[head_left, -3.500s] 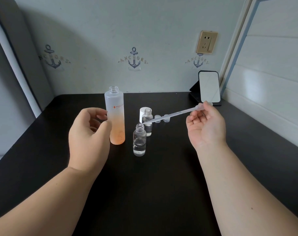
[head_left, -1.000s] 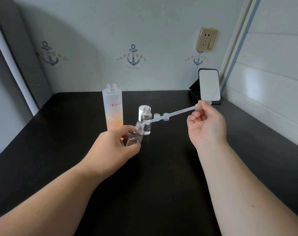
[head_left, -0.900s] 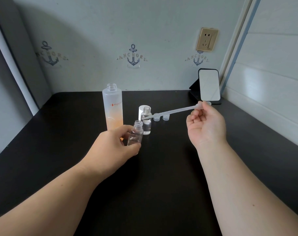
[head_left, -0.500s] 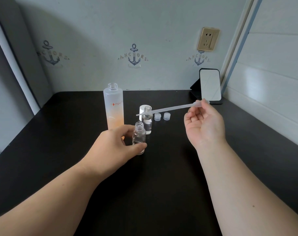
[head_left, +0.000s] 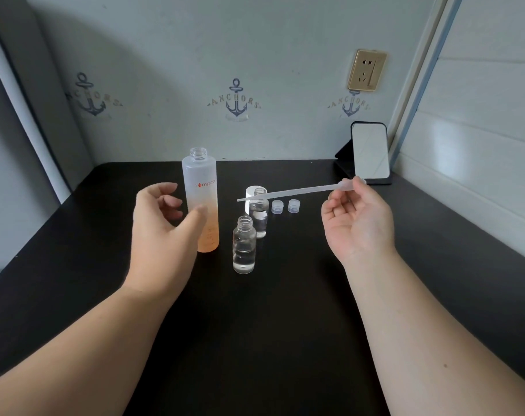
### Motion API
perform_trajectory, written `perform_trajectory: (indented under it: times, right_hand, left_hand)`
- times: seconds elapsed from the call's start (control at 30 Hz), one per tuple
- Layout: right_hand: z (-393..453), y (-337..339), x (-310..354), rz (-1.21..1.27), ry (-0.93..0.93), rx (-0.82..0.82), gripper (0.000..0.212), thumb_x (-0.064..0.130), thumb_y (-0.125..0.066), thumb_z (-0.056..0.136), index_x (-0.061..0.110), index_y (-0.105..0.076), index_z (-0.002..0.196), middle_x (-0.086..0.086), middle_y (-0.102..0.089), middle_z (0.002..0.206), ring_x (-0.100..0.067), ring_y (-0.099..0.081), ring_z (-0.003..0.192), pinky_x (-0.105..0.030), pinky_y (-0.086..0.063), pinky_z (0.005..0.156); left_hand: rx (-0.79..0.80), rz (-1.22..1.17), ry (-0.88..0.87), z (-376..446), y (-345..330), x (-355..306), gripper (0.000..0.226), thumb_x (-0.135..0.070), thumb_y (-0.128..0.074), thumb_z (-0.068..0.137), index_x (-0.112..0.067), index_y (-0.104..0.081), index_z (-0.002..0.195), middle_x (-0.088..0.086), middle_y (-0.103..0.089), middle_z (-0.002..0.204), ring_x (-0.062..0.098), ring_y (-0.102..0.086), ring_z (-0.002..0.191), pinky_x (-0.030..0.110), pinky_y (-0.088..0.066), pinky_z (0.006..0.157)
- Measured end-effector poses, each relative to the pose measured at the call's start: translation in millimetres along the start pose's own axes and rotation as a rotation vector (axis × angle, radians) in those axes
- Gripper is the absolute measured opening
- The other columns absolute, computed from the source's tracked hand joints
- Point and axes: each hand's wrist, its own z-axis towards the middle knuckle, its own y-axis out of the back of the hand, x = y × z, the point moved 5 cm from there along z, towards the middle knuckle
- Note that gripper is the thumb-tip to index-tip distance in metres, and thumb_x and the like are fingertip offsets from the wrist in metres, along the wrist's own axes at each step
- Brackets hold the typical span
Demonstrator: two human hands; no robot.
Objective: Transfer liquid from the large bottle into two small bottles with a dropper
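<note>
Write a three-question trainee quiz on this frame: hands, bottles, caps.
1. True or false: the left hand grips the near small bottle.
2. What does the right hand pinch? A) a small cap B) the dropper C) the mirror
3. How many small loose caps stand right of the far small bottle?

Key: 1 false, it is open beside the large bottle; 2 B; 3 two.

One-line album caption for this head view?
Right hand pinches a dropper above open small bottles; left hand nears the large bottle.
</note>
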Motion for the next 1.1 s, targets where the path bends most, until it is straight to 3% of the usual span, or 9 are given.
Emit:
perform_trajectory:
  times: [0.07, 0.13, 0.3, 0.43, 0.53, 0.67, 0.77, 0.87, 1.1]
  right_hand:
    - [-0.4, -0.1, -0.6, 0.001, -0.008, -0.005, 0.027, 0.011, -0.067, 0.091, 0.008, -0.076, 0.066, -0.004, -0.069, 0.075, -0.015, -0.063, 0.060, -0.025, -0.051, 0.059]
    - [-1.1, -0.2, -1.2, 0.004, -0.014, -0.005, 0.025, 0.011, -0.067, 0.092, 0.007, -0.076, 0.069, -0.005, -0.069, 0.076, -0.016, -0.064, 0.061, -0.025, -0.052, 0.060]
    - [-3.0, -2.6, -1.7, -0.022, -0.011, 0.013, 0.015, 0.012, -0.068, 0.093, 0.005, -0.072, 0.081, -0.004, -0.070, 0.078, -0.016, -0.069, 0.068, -0.025, -0.055, 0.063]
    - [-4.3, -5.2, -0.2, -0.020, -0.005, 0.025, 0.015, 0.012, -0.067, 0.095, 0.004, -0.074, 0.083, -0.005, -0.073, 0.082, -0.016, -0.073, 0.074, -0.026, -0.057, 0.067]
    - [-4.8, -6.1, 0.0, -0.008, 0.002, 0.034, 0.015, 0.014, -0.067, 0.096, 0.003, -0.073, 0.088, -0.005, -0.074, 0.084, -0.016, -0.074, 0.077, -0.026, -0.057, 0.069]
    - [-4.7, -6.1, 0.9, 0.020, 0.011, 0.031, 0.014, 0.016, -0.069, 0.095, 0.002, -0.072, 0.096, -0.005, -0.075, 0.083, -0.017, -0.074, 0.078, -0.026, -0.057, 0.069]
    - [-3.8, -5.0, 1.6, 0.004, 0.018, 0.021, 0.014, 0.016, -0.069, 0.095, 0.003, -0.075, 0.090, -0.005, -0.075, 0.083, -0.016, -0.074, 0.077, -0.025, -0.057, 0.068]
    - [-3.7, -5.0, 2.4, -0.026, 0.028, 0.020, 0.022, 0.016, -0.069, 0.095, 0.007, -0.077, 0.077, -0.004, -0.074, 0.081, -0.016, -0.074, 0.074, -0.025, -0.057, 0.067]
    - [-4.9, -6.0, 3.9, -0.035, 0.042, 0.013, 0.020, 0.015, -0.069, 0.095, 0.009, -0.076, 0.078, -0.003, -0.073, 0.080, -0.014, -0.071, 0.070, -0.024, -0.057, 0.066]
  left_hand:
    - [0.101, 0.043, 0.036, 3.4, -8.4, 7.0, 0.071, -0.045, -0.075, 0.081, -0.034, -0.041, 0.142, -0.013, -0.057, 0.126, 0.003, -0.055, 0.116, 0.026, -0.047, 0.088]
    - [0.182, 0.090, 0.048, 5.2, -15.8, 11.7, 0.077, -0.046, -0.075, 0.085, -0.035, -0.035, 0.150, -0.018, -0.057, 0.129, 0.003, -0.056, 0.116, 0.025, -0.047, 0.089]
    - [0.188, 0.203, 0.039, 7.6, -19.2, 15.4, 0.035, -0.049, -0.070, 0.089, -0.044, -0.050, 0.117, -0.025, -0.061, 0.097, -0.004, -0.060, 0.089, 0.016, -0.042, 0.067]
    - [0.171, 0.141, 0.038, 6.7, -17.3, 12.3, 0.034, -0.045, -0.074, 0.088, -0.050, -0.050, 0.111, -0.027, -0.063, 0.097, -0.010, -0.062, 0.087, 0.013, -0.043, 0.066]
    - [0.163, 0.156, -0.006, 4.4, -15.4, 5.6, 0.031, -0.040, -0.074, 0.089, -0.060, -0.051, 0.096, -0.032, -0.064, 0.093, -0.018, -0.059, 0.086, 0.011, -0.045, 0.060]
    - [0.159, 0.188, -0.045, 0.2, -13.6, -1.1, 0.037, -0.036, -0.074, 0.088, -0.065, -0.052, 0.095, -0.032, -0.061, 0.097, 0.004, -0.064, 0.085, 0.031, -0.051, 0.071]
    - [0.167, 0.204, -0.092, -1.8, -14.8, -6.6, 0.044, -0.033, -0.074, 0.089, -0.069, -0.050, 0.092, -0.037, -0.058, 0.100, -0.011, -0.056, 0.092, 0.023, -0.042, 0.069]
    - [0.168, 0.205, -0.093, -1.8, -14.9, -6.7, 0.040, -0.032, -0.073, 0.089, -0.066, -0.052, 0.093, -0.034, -0.059, 0.099, -0.011, -0.055, 0.091, 0.025, -0.041, 0.068]
    - [0.140, 0.267, -0.119, 1.7, -13.4, -1.1, 0.033, -0.032, -0.073, 0.090, -0.044, -0.060, 0.118, -0.015, -0.062, 0.102, 0.007, -0.057, 0.093, 0.025, -0.041, 0.072]
